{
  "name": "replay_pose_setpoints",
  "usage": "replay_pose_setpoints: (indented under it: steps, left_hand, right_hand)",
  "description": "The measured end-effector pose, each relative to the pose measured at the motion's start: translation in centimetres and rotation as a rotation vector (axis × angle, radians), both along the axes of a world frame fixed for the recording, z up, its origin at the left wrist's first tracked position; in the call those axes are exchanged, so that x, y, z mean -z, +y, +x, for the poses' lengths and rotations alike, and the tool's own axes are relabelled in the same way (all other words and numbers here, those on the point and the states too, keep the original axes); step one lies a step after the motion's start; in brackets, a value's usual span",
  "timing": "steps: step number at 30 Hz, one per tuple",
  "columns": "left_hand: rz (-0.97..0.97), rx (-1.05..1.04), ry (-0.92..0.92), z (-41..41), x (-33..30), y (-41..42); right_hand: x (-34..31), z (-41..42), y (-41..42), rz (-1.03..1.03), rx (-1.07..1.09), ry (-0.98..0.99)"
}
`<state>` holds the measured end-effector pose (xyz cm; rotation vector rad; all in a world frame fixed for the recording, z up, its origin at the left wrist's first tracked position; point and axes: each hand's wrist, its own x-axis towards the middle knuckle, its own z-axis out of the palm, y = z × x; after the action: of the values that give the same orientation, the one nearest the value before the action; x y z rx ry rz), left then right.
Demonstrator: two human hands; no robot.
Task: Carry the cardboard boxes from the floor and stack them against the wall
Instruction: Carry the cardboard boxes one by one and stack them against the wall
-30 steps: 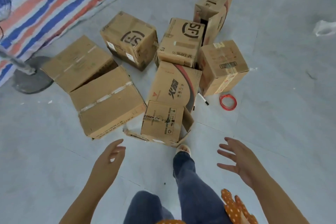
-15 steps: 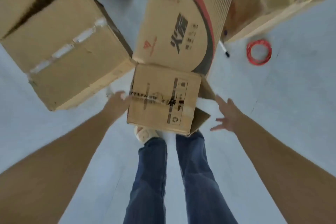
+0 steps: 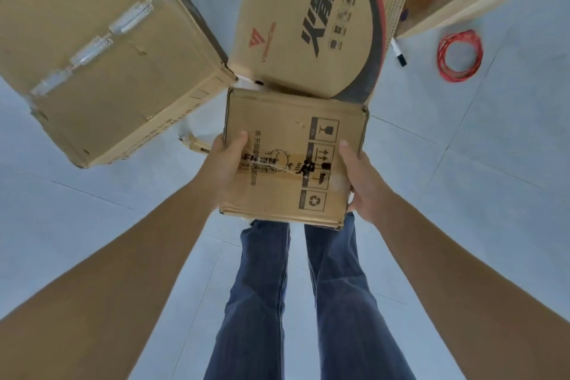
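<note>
Both hands, left hand and right hand, now clamped on small box, previously only reaching

— What did the person wear?

— Blue denim jeans, both legs narrow at the top of the view and widening toward its lower edge, each with a stitched seam down its length.

— And the arms?

— Both forearms were bare, with no sleeves in view. The left hand and right hand were bare too.
</note>
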<state>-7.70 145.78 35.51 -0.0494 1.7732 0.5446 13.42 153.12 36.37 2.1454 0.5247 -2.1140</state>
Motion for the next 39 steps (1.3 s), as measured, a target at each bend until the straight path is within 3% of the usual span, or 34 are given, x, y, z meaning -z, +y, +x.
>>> replay_pose_setpoints:
  steps: [13,18,26,32,39]
  left_hand:
    - [-0.01,-0.427,-0.092,-1.1,-21.9,-10.6]
    - [0.123,-0.68,0.109,2.8,-29.8,-14.8]
    - [0.359,-1.172,0.378,12.1,-38.5,-21.1]
    - [0.468,-1.446,0.632,17.4,-43.9,-29.9]
    - [0.461,-1.722,0.951,26.4,-47.5,-44.3]
  right_hand:
    - [-18.6,-4.8,-1.3,-0.043,-0.424,0.156]
    - [-26.4,-6.3,-2.1,0.05,-0.649,0.261]
    - [-36.5,-8.2,-5.4,0.371,-1.025,0.537]
    - [-41.7,-9.3,-15.0,0.466,-1.332,0.771]
    - [-45.8,-7.1,-32.5,0.369,-1.541,1.128]
